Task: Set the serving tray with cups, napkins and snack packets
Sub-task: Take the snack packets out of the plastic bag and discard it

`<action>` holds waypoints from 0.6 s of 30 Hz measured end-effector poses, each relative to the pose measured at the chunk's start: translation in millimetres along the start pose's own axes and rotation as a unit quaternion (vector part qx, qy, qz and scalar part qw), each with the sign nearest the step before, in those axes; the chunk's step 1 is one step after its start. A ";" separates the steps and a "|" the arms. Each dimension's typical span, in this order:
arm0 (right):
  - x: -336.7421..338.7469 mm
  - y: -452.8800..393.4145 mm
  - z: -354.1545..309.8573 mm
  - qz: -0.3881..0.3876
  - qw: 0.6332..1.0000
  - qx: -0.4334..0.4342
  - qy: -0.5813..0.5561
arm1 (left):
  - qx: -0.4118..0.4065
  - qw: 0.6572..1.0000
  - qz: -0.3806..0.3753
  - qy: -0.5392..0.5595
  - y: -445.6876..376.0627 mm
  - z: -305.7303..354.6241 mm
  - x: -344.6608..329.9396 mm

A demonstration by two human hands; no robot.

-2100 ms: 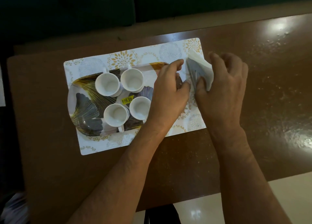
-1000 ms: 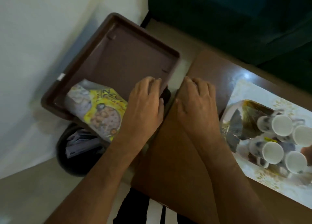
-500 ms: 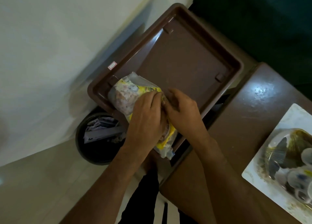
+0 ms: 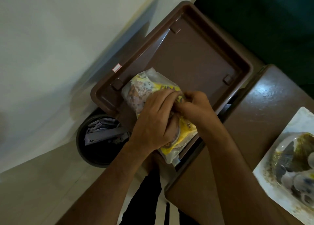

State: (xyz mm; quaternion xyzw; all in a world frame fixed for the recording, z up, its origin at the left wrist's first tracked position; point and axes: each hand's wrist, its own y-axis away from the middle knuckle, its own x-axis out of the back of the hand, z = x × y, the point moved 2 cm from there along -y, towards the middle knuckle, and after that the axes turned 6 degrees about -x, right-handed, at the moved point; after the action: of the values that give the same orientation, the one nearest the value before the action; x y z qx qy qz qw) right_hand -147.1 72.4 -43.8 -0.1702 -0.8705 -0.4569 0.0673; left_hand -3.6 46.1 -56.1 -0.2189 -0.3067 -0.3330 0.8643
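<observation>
Wall [image 4: 51,38] fills the upper left, pale and bare. Beside it sits a brown table [image 4: 265,116] carrying a white mat [image 4: 265,170] at the right edge, with a patterned serving tray [image 4: 288,153] and blurred cups [image 4: 299,182] on it. Left of the table lies a brown plastic tray [image 4: 195,55], with a dark bin [image 4: 100,140] of paper scraps below its corner. A yellow snack packet [image 4: 146,87] rests on the brown tray's near end, long axis running from upper left to lower right. The left hand [image 4: 153,123] lies over its middle, fingers curled closed on it; the right hand [image 4: 197,104] pinches its upper edge.
</observation>
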 end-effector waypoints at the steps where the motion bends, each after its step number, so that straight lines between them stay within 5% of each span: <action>1: 5.9 -1.1 0.9 0.009 0.999 -0.006 -0.038 | -0.010 1.000 0.018 0.001 -2.5 -0.1 0.2; 4: 24.5 0.6 2.8 0.033 0.982 -0.013 -0.184 | 0.035 0.994 0.107 0.012 -8.9 -3.6 4.0; 8: 48.0 4.7 7.7 0.041 0.930 -0.003 -0.366 | 0.231 0.951 0.170 0.114 -11.1 -14.3 3.1; 12: 59.9 10.0 15.0 -0.015 0.897 0.001 -0.441 | 0.421 0.798 0.136 0.410 -25.8 -19.4 -6.9; 16: 61.9 14.5 21.5 -0.049 0.892 0.023 -0.448 | 0.459 0.646 0.018 0.610 -44.8 -4.0 -14.4; 18: 64.3 14.9 24.4 -0.038 0.903 0.037 -0.426 | 0.450 0.623 0.002 0.639 -51.5 1.5 -14.7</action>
State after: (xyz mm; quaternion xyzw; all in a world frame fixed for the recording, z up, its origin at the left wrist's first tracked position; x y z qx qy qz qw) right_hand -200.8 115.3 -28.7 -0.3128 -0.8382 -0.3104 -0.3213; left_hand -49.5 18.3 -56.0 0.4648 0.2120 -0.2079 0.8341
